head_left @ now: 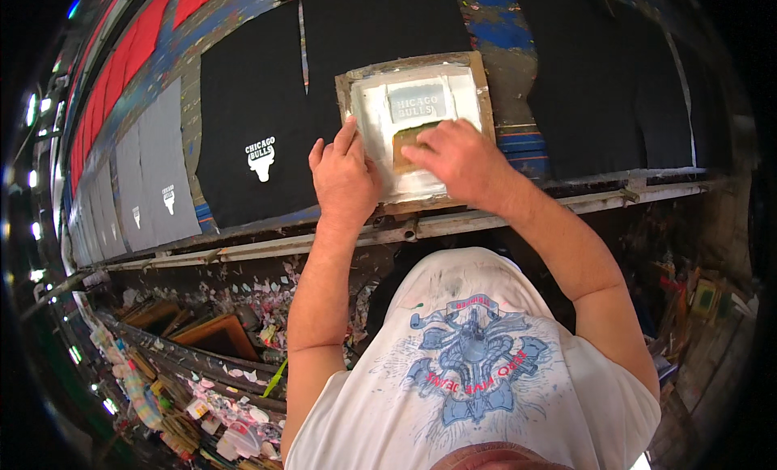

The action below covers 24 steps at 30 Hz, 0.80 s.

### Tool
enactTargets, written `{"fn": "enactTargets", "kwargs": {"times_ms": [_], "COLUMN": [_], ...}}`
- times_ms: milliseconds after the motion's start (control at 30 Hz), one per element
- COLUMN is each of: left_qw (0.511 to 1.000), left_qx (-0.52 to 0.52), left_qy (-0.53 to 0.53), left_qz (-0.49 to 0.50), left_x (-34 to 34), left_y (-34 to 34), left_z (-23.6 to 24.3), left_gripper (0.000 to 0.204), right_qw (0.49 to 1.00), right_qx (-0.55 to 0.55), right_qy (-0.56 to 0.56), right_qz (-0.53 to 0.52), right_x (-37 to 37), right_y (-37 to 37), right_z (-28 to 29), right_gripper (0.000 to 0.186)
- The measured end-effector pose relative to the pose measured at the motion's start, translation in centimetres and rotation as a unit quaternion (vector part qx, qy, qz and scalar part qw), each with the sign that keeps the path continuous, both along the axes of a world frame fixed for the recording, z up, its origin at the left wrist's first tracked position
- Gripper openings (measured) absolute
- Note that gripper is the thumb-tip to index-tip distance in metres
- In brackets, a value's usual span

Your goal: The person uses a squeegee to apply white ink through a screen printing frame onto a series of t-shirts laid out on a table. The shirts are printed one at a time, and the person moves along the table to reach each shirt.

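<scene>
A wooden screen printing frame [484, 97] lies on black fabric [388, 25], with white ink smeared over its mesh and a lettered stencil area near its middle. My left hand [346, 178] grips the frame's left side, its index finger stretched along the rail. Inside the frame, my right hand [465, 162] is closed around a brownish squeegee [409, 148], which rests on the mesh just below the lettering. The fingers hide part of the squeegee. Left of the frame, a white bull's-head print [261, 158] with lettering shows on the black fabric.
Grey fabric pieces [166, 170] with white prints and red pieces [121, 73] line the long table leftward. More black fabric [595, 81] lies to the right. A pale rail [566, 203] runs along the table's near edge. Wooden frames [214, 332] and scraps sit below.
</scene>
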<state>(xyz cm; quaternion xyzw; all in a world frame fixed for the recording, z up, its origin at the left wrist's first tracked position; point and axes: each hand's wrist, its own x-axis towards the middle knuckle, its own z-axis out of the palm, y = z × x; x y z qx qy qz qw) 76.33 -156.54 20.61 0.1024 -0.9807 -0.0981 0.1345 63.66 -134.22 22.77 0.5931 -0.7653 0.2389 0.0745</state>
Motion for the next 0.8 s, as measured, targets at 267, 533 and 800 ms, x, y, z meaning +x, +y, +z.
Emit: {"fn": "enactTargets", "kwargs": {"times_ms": [267, 533, 800], "left_qw": [0.999, 0.987, 0.934], "left_qx": [0.031, 0.116, 0.302], "left_qy": [0.038, 0.104, 0.175], "left_qz": [0.009, 0.047, 0.077], "left_x": [0.7, 1.8, 2.1], "left_y": [0.2, 0.9, 0.3], "left_z": [-1.2, -3.9, -5.4], "left_gripper": [0.049, 0.055, 0.051], "right_qw": [0.999, 0.988, 0.995], "right_qx": [0.02, -0.03, -0.021], "right_qy": [-0.019, -0.136, -0.073], "right_qz": [0.025, 0.064, -0.059], "right_x": [4.9, 1.5, -10.5], "right_y": [3.2, 4.3, -2.8], "right_z": [0.1, 1.0, 1.5], "right_gripper": [0.034, 0.053, 0.051]}}
